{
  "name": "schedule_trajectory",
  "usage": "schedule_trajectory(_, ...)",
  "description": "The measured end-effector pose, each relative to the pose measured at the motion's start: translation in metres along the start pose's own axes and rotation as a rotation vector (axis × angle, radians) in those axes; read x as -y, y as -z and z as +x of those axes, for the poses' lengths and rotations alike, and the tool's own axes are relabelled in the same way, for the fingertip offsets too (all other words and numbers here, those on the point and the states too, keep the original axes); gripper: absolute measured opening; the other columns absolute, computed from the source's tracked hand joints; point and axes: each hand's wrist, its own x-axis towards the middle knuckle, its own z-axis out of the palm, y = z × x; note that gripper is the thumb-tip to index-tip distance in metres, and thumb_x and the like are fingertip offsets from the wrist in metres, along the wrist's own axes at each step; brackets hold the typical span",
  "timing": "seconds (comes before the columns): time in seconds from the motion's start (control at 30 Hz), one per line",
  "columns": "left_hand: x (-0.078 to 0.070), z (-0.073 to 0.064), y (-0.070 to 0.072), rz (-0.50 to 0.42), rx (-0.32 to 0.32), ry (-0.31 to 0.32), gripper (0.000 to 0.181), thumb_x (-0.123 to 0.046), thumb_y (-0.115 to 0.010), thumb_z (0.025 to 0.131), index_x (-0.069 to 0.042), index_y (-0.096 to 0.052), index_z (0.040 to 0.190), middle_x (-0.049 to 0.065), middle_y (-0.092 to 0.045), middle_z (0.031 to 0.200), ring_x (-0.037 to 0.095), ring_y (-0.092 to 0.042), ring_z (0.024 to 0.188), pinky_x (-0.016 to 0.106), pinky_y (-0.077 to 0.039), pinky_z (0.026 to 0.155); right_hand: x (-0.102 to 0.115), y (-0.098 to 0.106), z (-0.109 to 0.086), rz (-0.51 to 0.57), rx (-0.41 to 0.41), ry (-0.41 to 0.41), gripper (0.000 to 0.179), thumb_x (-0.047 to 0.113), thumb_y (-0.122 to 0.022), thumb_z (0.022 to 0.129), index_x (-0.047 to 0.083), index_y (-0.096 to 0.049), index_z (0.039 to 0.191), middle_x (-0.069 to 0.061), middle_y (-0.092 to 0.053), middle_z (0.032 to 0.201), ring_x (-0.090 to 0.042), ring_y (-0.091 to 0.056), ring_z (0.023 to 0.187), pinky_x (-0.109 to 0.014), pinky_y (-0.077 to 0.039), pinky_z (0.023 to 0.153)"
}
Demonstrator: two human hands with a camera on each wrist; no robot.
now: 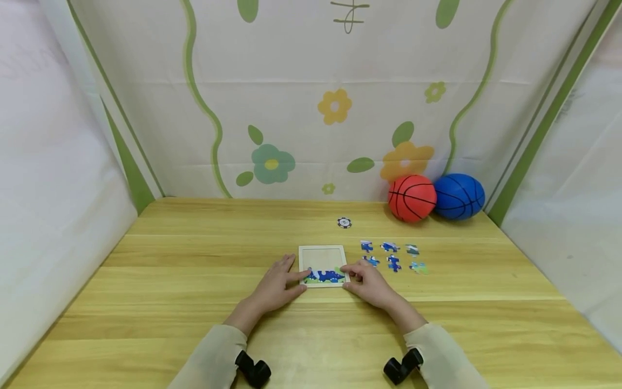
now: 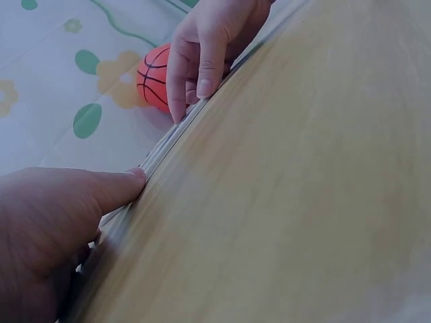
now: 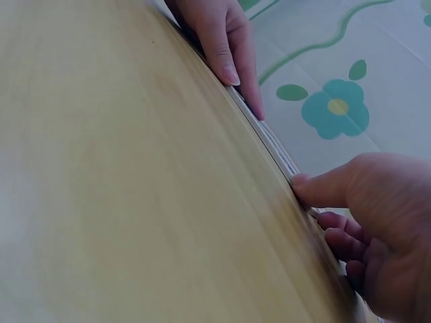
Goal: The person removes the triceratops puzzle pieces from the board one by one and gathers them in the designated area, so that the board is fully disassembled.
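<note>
A square puzzle tray [image 1: 323,247] with a pale frame lies on the table. Joined pieces [image 1: 326,276] with a blue dinosaur picture on green fill its near part; bare board shows behind them. My left hand [image 1: 277,282] rests at the tray's left side, its index finger reaching over the pieces and its thumb at the near corner. On the other side my right hand [image 1: 367,282] grips the right edge, with bent fingers, the index fingertip on the pieces and the thumb by the near corner. Both wrist views show the frame edge-on, its inside hidden.
Several loose puzzle pieces [image 1: 393,263] lie in two rows right of the tray. Behind them sits a round chip-like disc [image 1: 344,222]. A red basketball [image 1: 412,198] and a blue basketball [image 1: 459,196] stand at the table's back right, before a flowered cloth wall [image 1: 301,108].
</note>
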Motion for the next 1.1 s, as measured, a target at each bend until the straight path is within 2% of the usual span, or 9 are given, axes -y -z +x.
schedule_trajectory(0.23, -0.001, 0.0, 0.001, 0.013, -0.003, -0.003, 0.039, -0.031, -0.052, 0.086, -0.017, -0.052, 0.122, 0.021, -0.022, 0.136, 0.033, -0.013, 0.126, 0.048, -0.012, 0.098, 0.003, -0.002, 0.002, -0.004, -0.002, -0.023, 0.028, 0.008, -0.066, 0.076, 0.006, -0.061, 0.103, -0.003, -0.042, 0.08, -0.016, -0.038, 0.07, -0.027, -0.033, 0.06)
schedule_trajectory(0.37, -0.003, 0.0, -0.001, 0.054, -0.017, -0.016, 0.038, -0.03, -0.051, 0.086, -0.017, -0.052, 0.122, 0.023, -0.024, 0.135, 0.035, -0.015, 0.125, 0.049, -0.013, 0.098, 0.002, -0.002, 0.002, -0.013, 0.001, -0.032, 0.028, 0.009, -0.066, 0.076, 0.007, -0.061, 0.104, -0.002, -0.042, 0.08, -0.016, -0.038, 0.071, -0.028, -0.033, 0.06)
schedule_trajectory(0.6, -0.01, -0.001, -0.004, 0.135, 0.013, -0.052, 0.036, -0.032, -0.044, 0.089, -0.025, -0.049, 0.124, 0.026, -0.019, 0.135, 0.043, -0.01, 0.123, 0.054, -0.01, 0.096, 0.002, -0.003, 0.003, -0.024, 0.002, -0.013, 0.028, 0.011, -0.066, 0.076, 0.007, -0.061, 0.104, -0.001, -0.041, 0.079, -0.015, -0.037, 0.07, -0.027, -0.033, 0.059)
schedule_trajectory(1.0, -0.012, 0.0, -0.005, 0.129, 0.022, -0.037, 0.036, -0.034, -0.044, 0.089, -0.028, -0.049, 0.124, 0.024, -0.017, 0.137, 0.041, -0.008, 0.124, 0.053, -0.009, 0.097, 0.003, -0.003, 0.003, 0.008, -0.05, -0.018, 0.03, 0.007, -0.068, 0.073, 0.005, -0.06, 0.102, -0.002, -0.043, 0.081, -0.015, -0.039, 0.07, -0.026, -0.034, 0.059)
schedule_trajectory(1.1, -0.013, -0.001, -0.005, 0.126, 0.017, -0.035, 0.035, -0.033, -0.044, 0.089, -0.028, -0.05, 0.123, 0.024, -0.018, 0.137, 0.041, -0.008, 0.124, 0.053, -0.009, 0.096, 0.002, -0.005, 0.003, 0.045, -0.075, -0.022, 0.028, 0.005, -0.068, 0.073, 0.006, -0.06, 0.099, -0.003, -0.046, 0.08, -0.016, -0.042, 0.07, -0.026, -0.037, 0.059)
